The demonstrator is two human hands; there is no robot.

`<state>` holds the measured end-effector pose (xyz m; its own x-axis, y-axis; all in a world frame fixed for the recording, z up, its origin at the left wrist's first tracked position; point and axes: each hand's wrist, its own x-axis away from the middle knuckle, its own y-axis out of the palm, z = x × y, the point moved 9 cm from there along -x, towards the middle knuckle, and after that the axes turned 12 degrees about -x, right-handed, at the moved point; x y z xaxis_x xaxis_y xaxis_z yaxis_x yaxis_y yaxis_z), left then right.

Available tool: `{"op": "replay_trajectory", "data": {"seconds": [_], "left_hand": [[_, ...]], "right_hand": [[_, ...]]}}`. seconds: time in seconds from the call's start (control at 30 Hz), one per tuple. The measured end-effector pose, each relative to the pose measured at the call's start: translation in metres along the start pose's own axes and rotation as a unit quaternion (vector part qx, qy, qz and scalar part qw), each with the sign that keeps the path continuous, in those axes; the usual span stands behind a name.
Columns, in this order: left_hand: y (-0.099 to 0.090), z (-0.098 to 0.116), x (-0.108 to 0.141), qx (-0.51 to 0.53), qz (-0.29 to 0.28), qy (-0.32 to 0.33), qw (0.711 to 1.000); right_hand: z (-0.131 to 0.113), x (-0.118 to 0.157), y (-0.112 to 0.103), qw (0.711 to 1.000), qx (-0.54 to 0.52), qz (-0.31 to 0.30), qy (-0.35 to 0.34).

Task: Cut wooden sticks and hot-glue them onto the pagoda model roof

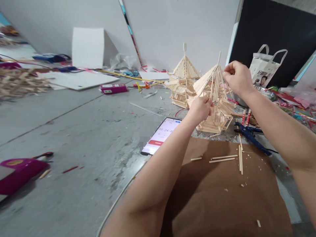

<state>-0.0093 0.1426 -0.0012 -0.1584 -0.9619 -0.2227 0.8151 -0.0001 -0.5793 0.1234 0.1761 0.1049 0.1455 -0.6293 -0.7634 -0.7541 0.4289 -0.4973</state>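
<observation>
Two models of pale wooden sticks, placed on the grey surface [91,128] beyond the far edge of the brown sheet [222,200]. Front model [214,121]: a many-sided base of stacked sticks, a slatted lower tier and a pointed upper roof [204,80] with a thin mast [219,58]. The roof's left face is closely laid; towards the right, gaps are seen between the slender ribs, so the upper roof is judged part-covered, with its open side left to fill. Rear model [181,89]: tiered, its roof more evenly ribbed, topped by a narrow rounded finial [184,47]; apparently further advanced. The left hand [201,108] is set against the front model, below the upper roof, fingers curled; the right hand [239,77] is raised beside the peak, thumb and forefinger near together. Whether anything is clamped in either cannot be told. Loose square-cut sticks [222,160] and pale chips are scattered near the sheet's far edge; blue pliers [255,141], smooth-handled, lie across its far right corner. A glossy flat phone [164,131] is placed beyond its far left corner.
</observation>
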Motion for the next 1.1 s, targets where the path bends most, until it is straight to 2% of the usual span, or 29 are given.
{"op": "replay_trajectory", "data": {"seconds": [0.1, 0.17, 0.27, 0.53, 0.8, 1.1], "left_hand": [[0.002, 0.001, 0.001, 0.025, -0.024, -0.011, 0.999], [0.004, 0.002, 0.001, 0.028, -0.037, -0.016, 0.999], [0.005, 0.003, -0.001, 0.035, -0.047, -0.015, 0.998], [0.009, -0.004, -0.005, 0.129, -0.037, -0.014, 0.991], [0.018, -0.004, -0.001, 0.27, -0.08, -0.037, 0.959], [0.019, -0.009, -0.007, 0.286, -0.038, -0.012, 0.958]], "right_hand": [[-0.028, 0.008, 0.005, 0.995, 0.057, -0.027, -0.074], [-0.046, 0.015, 0.014, 0.984, 0.112, -0.071, -0.121], [-0.058, 0.025, 0.027, 0.962, 0.177, -0.141, -0.155], [-0.046, 0.036, 0.033, 0.935, 0.256, -0.179, -0.169], [-0.047, 0.04, 0.032, 0.934, 0.255, -0.168, -0.187], [-0.043, 0.043, 0.033, 0.932, 0.266, -0.165, -0.185]]}}
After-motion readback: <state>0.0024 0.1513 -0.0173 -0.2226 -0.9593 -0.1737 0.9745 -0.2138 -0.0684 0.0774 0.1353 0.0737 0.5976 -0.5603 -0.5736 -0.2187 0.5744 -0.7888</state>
